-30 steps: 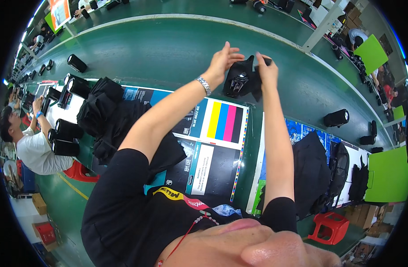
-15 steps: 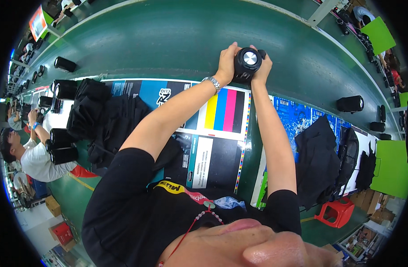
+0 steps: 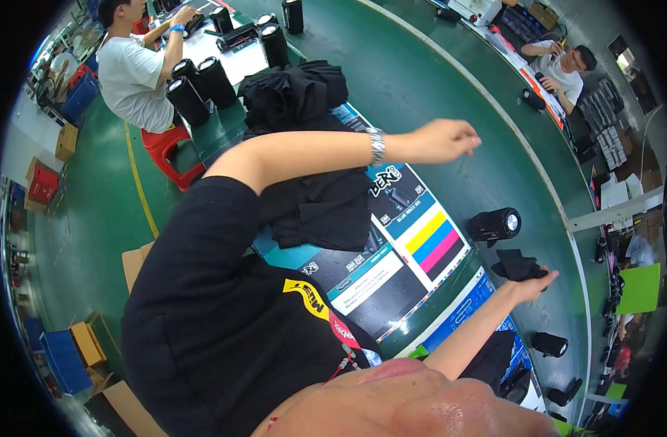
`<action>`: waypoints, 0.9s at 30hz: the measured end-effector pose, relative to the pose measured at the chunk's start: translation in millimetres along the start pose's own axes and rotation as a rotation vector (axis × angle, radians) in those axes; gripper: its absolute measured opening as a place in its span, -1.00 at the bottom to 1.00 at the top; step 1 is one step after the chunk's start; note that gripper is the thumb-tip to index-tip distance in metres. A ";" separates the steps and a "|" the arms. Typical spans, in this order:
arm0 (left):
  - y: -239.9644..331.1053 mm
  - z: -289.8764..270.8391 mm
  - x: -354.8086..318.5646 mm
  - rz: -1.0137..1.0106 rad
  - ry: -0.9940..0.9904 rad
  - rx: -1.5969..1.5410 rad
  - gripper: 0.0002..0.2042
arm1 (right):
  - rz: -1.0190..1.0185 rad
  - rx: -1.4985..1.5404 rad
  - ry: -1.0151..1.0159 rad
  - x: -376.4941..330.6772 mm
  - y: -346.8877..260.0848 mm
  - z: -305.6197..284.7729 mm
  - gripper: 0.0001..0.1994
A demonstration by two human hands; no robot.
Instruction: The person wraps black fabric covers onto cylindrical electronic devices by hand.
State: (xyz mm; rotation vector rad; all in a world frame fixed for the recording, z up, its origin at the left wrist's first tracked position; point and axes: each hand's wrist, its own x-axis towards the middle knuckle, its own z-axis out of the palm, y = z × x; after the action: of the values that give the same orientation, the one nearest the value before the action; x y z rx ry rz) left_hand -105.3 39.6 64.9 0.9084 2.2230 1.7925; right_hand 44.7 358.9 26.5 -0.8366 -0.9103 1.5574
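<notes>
My right hand (image 3: 526,290) is closed on a folded piece of black cloth (image 3: 519,265), held over the green bench at the right. Just beyond the cloth, a black cylindrical speaker (image 3: 488,225) lies on its side, its silver round end facing right; neither hand touches it. My left hand (image 3: 448,141), with a metal watch on the wrist, is in the air above the bench. Its fingers are loosely bent and nothing shows in them. Beneath my left forearm are heaps of black cloth pieces (image 3: 326,211) on printed sheets (image 3: 359,291).
Another black cloth pile (image 3: 297,91) lies at the far left, near several upright black speakers (image 3: 217,81). There a co-worker (image 3: 133,76) sits on a red stool (image 3: 170,156). One more speaker (image 3: 550,344) lies at the right. A person (image 3: 563,73) works across the bench.
Both hands have let go of the speaker, which now lies on the bench. My right hand has picked up a black cloth; my left hand has moved away. The view has turned right.
</notes>
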 end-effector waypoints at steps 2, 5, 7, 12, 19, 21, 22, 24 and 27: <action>0.8 -22.5 -13.3 0.101 0.106 -0.064 -0.59 | 0.088 0.136 -0.214 -23.9 -14.5 13.4 -0.70; 13.3 0.1 -44.0 0.228 0.122 -0.245 -0.54 | 0.116 0.109 -0.472 -112.6 -10.8 42.1 -0.82; -6.0 27.5 -69.8 0.212 0.031 -0.204 -0.47 | 0.289 -0.095 -0.654 -155.6 20.3 48.3 -0.87; -55.5 46.3 -107.7 0.211 0.181 0.116 -0.68 | 0.460 -0.004 -0.734 -208.0 71.3 48.6 -0.80; -73.2 24.8 -120.3 0.026 0.258 0.213 -0.75 | 0.465 -0.084 -0.925 -223.4 113.6 18.9 -0.74; -53.8 11.0 -120.1 0.185 0.211 0.184 -0.80 | 0.449 -0.087 -0.909 -220.3 111.9 19.6 -0.77; -42.3 -0.2 -120.8 0.218 0.230 0.151 -0.81 | 0.430 -0.098 -0.895 -217.7 115.9 19.6 -0.79; -13.2 -34.5 -130.3 0.334 0.366 0.229 -0.83 | 0.456 -0.101 -0.875 -214.1 113.7 16.4 -0.81; 14.4 -114.1 -150.7 0.499 0.754 0.688 -0.80 | 0.449 -0.131 -0.854 -214.7 110.6 14.3 -0.80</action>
State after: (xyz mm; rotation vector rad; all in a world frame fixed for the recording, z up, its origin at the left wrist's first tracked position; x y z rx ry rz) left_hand -32.0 -135.0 71.7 1.0885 3.4962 1.7505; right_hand 16.6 133.0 -55.6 -0.4555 -1.5090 2.3374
